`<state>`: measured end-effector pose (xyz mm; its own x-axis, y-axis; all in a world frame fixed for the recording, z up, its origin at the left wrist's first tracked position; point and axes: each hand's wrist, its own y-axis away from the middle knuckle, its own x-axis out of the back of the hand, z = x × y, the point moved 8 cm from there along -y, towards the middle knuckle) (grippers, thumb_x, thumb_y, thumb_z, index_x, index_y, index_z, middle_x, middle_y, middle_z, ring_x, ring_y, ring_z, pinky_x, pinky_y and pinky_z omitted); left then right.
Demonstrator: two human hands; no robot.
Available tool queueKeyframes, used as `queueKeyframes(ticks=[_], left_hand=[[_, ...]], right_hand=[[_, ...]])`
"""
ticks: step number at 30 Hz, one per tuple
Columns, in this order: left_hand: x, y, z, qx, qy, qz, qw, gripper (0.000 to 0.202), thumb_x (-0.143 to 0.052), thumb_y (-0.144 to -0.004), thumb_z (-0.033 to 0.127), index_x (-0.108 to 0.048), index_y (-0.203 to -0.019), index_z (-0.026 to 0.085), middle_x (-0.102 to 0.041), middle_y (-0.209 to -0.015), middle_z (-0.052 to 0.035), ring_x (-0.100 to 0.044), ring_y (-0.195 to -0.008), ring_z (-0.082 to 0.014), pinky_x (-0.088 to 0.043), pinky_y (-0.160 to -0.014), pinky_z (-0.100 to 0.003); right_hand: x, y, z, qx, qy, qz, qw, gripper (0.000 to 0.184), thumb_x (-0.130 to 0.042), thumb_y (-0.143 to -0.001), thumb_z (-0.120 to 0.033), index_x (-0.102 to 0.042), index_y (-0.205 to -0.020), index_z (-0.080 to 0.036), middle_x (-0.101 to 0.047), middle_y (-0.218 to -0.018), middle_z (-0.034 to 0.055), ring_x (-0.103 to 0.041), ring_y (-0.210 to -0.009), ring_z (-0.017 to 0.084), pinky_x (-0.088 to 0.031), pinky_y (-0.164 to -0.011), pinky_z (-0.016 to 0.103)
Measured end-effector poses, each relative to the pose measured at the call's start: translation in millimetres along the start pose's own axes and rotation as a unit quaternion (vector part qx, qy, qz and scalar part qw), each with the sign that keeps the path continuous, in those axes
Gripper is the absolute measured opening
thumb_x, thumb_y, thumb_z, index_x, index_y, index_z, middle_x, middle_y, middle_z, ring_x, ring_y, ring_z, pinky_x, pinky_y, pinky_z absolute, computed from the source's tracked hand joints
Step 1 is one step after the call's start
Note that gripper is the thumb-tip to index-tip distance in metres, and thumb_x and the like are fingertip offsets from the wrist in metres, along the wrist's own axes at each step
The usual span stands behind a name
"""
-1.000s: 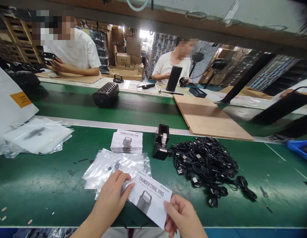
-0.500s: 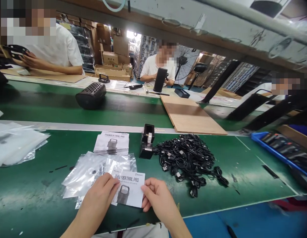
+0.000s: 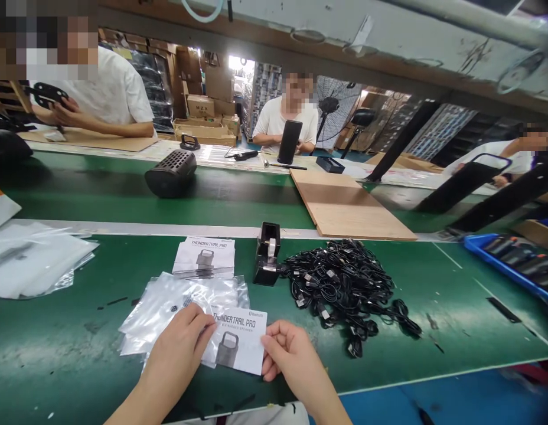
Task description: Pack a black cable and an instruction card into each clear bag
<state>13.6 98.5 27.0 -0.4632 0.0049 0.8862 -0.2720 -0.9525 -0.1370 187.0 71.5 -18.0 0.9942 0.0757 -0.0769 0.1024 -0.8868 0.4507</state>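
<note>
A white printed booklet [image 3: 244, 348] with a speaker picture is in front of me at the table's near side. My right hand [image 3: 285, 351] is closed on its right edge, thumb on top and fingers curled beneath. My left hand [image 3: 183, 342] pinches at the booklet's left edge, over a clear plastic bag [image 3: 207, 354]; its fingertips partly hide where bag and booklet meet. More clear bags [image 3: 159, 301] lie in a loose pile under and behind my left hand. Behind them sits a stack of matching booklets [image 3: 205, 257].
A black tape dispenser [image 3: 267, 254] stands beside a heap of black USB cables [image 3: 340, 280]. White plastic sleeves [image 3: 35, 260] lie at left, a blue tray [image 3: 478, 245] at right. Beyond are a wooden board [image 3: 358, 206], a black speaker [image 3: 172, 173] and several co-workers.
The view has shifted slightly, so most things appear a little further right. Both hands keep their grip at the booklet's two edges. The left co-worker's hands and black part have moved.
</note>
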Motion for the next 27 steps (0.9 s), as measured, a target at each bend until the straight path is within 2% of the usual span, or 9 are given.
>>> queueKeyframes(ticks=[6, 11, 14, 17, 18, 20, 24, 26, 27], left_hand=[[3.6, 3, 10, 0.000, 0.104, -0.015, 0.994, 0.021, -0.045, -0.083, 0.040, -0.057, -0.078, 0.024, -0.054, -0.077, 0.0002, -0.057, -0.062, -0.0139, -0.047, -0.056, -0.022], [-2.3, 2, -4, -0.001, 0.163, -0.013, 0.987, 0.022, -0.049, -0.079, 0.043, -0.058, -0.078, 0.023, -0.055, -0.074, 0.0005, -0.057, -0.063, -0.0147, -0.049, -0.058, -0.022], [-12.6, 3, -17, 0.021, 0.149, -0.046, 0.988, 0.025, -0.047, -0.080, 0.046, -0.058, -0.076, 0.023, -0.056, -0.074, 0.0000, -0.056, -0.058, -0.0141, -0.048, -0.055, -0.022], [-21.2, 5, -20, 0.038, 0.129, -0.079, 0.988, 0.028, -0.045, -0.080, 0.048, -0.058, -0.075, 0.024, -0.055, -0.073, 0.0003, -0.054, -0.055, -0.0134, -0.047, -0.052, -0.023], [-21.9, 5, -19, 0.042, 0.123, -0.078, 0.988, 0.028, -0.045, -0.080, 0.049, -0.057, -0.075, 0.024, -0.055, -0.073, 0.0005, -0.054, -0.055, -0.0132, -0.046, -0.051, -0.023], [-20.6, 4, -15, 0.051, 0.116, -0.064, 0.990, 0.029, -0.043, -0.080, 0.049, -0.056, -0.076, 0.024, -0.054, -0.073, 0.0007, -0.053, -0.055, -0.0130, -0.046, -0.051, -0.023], [-18.6, 1, -8, 0.071, 0.116, -0.058, 0.989, 0.028, -0.041, -0.082, 0.048, -0.055, -0.076, 0.024, -0.052, -0.076, 0.0012, -0.053, -0.057, -0.0128, -0.045, -0.053, -0.023], [-18.4, 1, -6, 0.077, 0.122, -0.066, 0.987, 0.027, -0.040, -0.083, 0.046, -0.054, -0.075, 0.024, -0.052, -0.077, 0.0013, -0.052, -0.059, -0.0129, -0.044, -0.055, -0.024], [-17.9, 1, -6, 0.080, 0.126, -0.069, 0.986, 0.026, -0.040, -0.084, 0.045, -0.053, -0.075, 0.024, -0.052, -0.077, 0.0012, -0.052, -0.060, -0.0130, -0.044, -0.056, -0.024]], right_hand=[[-39, -18, -15, 0.048, 0.069, 0.014, 0.996, 0.011, -0.058, -0.070, -0.026, -0.055, -0.069, -0.016, -0.054, -0.051, -0.0042, -0.052, -0.043, 0.010, -0.040, -0.043, 0.020], [-65, -17, -50, 0.235, 0.380, 0.036, 0.894, 0.010, -0.058, -0.073, -0.018, -0.066, -0.068, -0.020, -0.062, -0.071, 0.0004, -0.058, -0.067, 0.014, -0.041, -0.060, 0.022], [-27, -7, -70, 0.237, 0.456, 0.070, 0.855, 0.014, -0.053, -0.081, -0.024, -0.067, -0.082, -0.026, -0.064, -0.079, -0.0005, -0.059, -0.071, 0.014, -0.042, -0.065, 0.023], [59, 7, -95, 0.156, 0.548, 0.298, 0.766, 0.016, -0.049, -0.083, -0.020, -0.064, -0.090, -0.021, -0.059, -0.092, 0.0069, -0.058, -0.081, 0.019, -0.044, -0.065, 0.028], [80, 10, -101, 0.135, 0.590, 0.337, 0.721, 0.018, -0.053, -0.081, -0.020, -0.062, -0.096, -0.019, -0.057, -0.097, 0.0106, -0.056, -0.087, 0.023, -0.044, -0.063, 0.029], [109, 9, -106, 0.121, 0.610, 0.345, 0.703, 0.016, -0.061, -0.074, -0.018, -0.063, -0.090, -0.016, -0.057, -0.093, 0.0128, -0.054, -0.087, 0.028, -0.044, -0.061, 0.032], [124, 11, -104, 0.148, 0.607, 0.331, 0.707, 0.003, -0.058, -0.076, -0.021, -0.061, -0.076, -0.020, -0.058, -0.086, 0.0069, -0.054, -0.083, 0.024, -0.042, -0.061, 0.030], [119, 20, -102, 0.182, 0.537, 0.350, 0.746, 0.008, -0.054, -0.080, -0.027, -0.059, -0.078, -0.021, -0.059, -0.082, 0.0050, -0.054, -0.076, 0.021, -0.041, -0.061, 0.030], [114, 23, -97, 0.194, 0.471, 0.348, 0.787, 0.012, -0.053, -0.080, -0.030, -0.059, -0.079, -0.020, -0.060, -0.078, 0.0040, -0.054, -0.071, 0.019, -0.041, -0.061, 0.029]])
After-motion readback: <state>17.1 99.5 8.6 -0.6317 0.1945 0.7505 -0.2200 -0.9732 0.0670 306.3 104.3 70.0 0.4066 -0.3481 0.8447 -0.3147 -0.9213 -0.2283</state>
